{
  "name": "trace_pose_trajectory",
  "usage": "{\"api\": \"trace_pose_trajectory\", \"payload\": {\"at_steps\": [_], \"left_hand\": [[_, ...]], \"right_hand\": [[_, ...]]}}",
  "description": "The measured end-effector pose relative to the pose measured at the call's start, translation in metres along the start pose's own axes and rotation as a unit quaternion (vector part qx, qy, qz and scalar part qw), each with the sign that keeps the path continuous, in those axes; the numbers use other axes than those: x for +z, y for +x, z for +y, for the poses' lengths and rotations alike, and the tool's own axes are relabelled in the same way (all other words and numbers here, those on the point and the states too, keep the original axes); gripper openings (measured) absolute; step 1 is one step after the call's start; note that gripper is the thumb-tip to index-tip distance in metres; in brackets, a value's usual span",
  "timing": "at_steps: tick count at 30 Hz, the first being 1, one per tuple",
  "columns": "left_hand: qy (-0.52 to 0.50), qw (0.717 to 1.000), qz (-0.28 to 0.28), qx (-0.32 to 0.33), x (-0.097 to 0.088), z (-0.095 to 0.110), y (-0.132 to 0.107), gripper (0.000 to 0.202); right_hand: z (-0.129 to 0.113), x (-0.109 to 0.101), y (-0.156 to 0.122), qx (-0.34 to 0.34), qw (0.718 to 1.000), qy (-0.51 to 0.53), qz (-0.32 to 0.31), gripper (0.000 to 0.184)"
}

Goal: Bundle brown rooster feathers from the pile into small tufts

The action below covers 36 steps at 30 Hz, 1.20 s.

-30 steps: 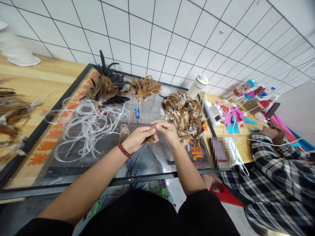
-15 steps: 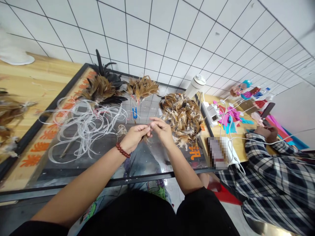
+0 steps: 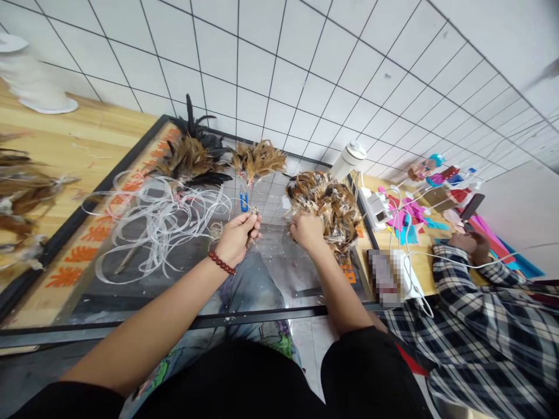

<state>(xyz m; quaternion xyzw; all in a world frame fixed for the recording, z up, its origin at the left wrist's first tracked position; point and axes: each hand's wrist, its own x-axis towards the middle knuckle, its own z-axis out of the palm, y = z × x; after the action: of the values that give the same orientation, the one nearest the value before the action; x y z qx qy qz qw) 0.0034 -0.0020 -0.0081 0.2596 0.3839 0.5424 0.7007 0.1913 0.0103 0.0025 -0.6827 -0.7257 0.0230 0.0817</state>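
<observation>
My left hand (image 3: 238, 235), with a red bead bracelet (image 3: 221, 263) at the wrist, is closed around a small bunch of brown feathers (image 3: 250, 233) held over the glass table (image 3: 174, 291). My right hand (image 3: 307, 230) has its fingers curled into the near edge of a loose pile of brown and tan feathers (image 3: 327, 206); what it pinches is hidden. The two hands are apart.
A tangle of white plastic strips (image 3: 152, 224) lies to the left. Two tied feather bundles (image 3: 192, 157) (image 3: 257, 160) and blue scissors (image 3: 243, 202) sit behind. A white bottle (image 3: 348, 160) stands at the table's corner. A person in a plaid shirt (image 3: 489, 326) sits to the right beside coloured paper scraps (image 3: 408, 212).
My hands were together over the small bunch of feathers; now they have parted. The right hand has moved right into the loose feather pile while the left keeps the bunch.
</observation>
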Motion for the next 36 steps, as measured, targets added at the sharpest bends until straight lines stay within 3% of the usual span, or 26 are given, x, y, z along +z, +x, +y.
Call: {"api": "trace_pose_trajectory", "payload": {"at_steps": [2,3,5,8,9,11,14,17,20,23,25,27,36], "left_hand": [[0.001,1.0,0.0,0.001,0.0,-0.001,0.001,0.017],[0.001,1.0,-0.001,0.001,-0.001,-0.002,0.001,0.017],[0.004,1.0,0.0,0.002,-0.001,-0.003,0.002,0.019],[0.03,0.999,0.019,0.009,0.0,-0.006,0.003,0.021],[0.043,0.998,0.029,0.018,0.0,-0.007,0.003,0.022],[0.067,0.996,0.037,0.042,0.001,-0.008,0.002,0.022],[0.064,0.997,0.012,0.045,0.001,-0.008,0.001,0.022],[0.017,0.999,-0.028,0.007,0.001,-0.006,-0.001,0.021],[-0.008,0.998,-0.057,-0.022,0.0,-0.005,-0.002,0.021],[-0.019,0.994,-0.097,-0.055,0.0,-0.004,-0.004,0.022],[-0.042,0.988,-0.12,-0.082,0.001,-0.004,-0.005,0.024],[-0.071,0.985,-0.118,-0.102,0.003,-0.003,-0.005,0.02],[-0.105,0.983,-0.091,-0.12,0.005,-0.003,-0.006,0.015]], "right_hand": [[0.0,0.003,0.003,0.017,0.992,0.12,0.024,0.011],[0.001,0.003,0.004,0.033,0.975,0.219,0.033,0.009],[0.0,0.0,0.004,0.071,0.891,0.447,0.027,0.011],[-0.007,-0.004,-0.001,0.105,0.722,0.683,-0.032,0.024],[-0.011,-0.004,-0.003,0.109,0.687,0.717,-0.045,0.026],[-0.017,-0.002,-0.005,0.117,0.664,0.738,-0.031,0.027],[-0.023,0.003,-0.005,0.114,0.699,0.705,0.035,0.023],[-0.026,0.002,-0.006,0.074,0.767,0.629,0.105,0.019],[-0.027,-0.003,-0.013,-0.041,0.853,0.478,0.205,0.015],[-0.029,-0.004,-0.023,-0.2,0.903,0.284,0.253,0.016],[-0.029,0.0,-0.029,-0.283,0.911,0.19,0.23,0.018],[-0.029,0.004,-0.033,-0.325,0.914,0.135,0.201,0.021],[-0.031,0.013,-0.037,-0.336,0.923,0.077,0.173,0.025]]}}
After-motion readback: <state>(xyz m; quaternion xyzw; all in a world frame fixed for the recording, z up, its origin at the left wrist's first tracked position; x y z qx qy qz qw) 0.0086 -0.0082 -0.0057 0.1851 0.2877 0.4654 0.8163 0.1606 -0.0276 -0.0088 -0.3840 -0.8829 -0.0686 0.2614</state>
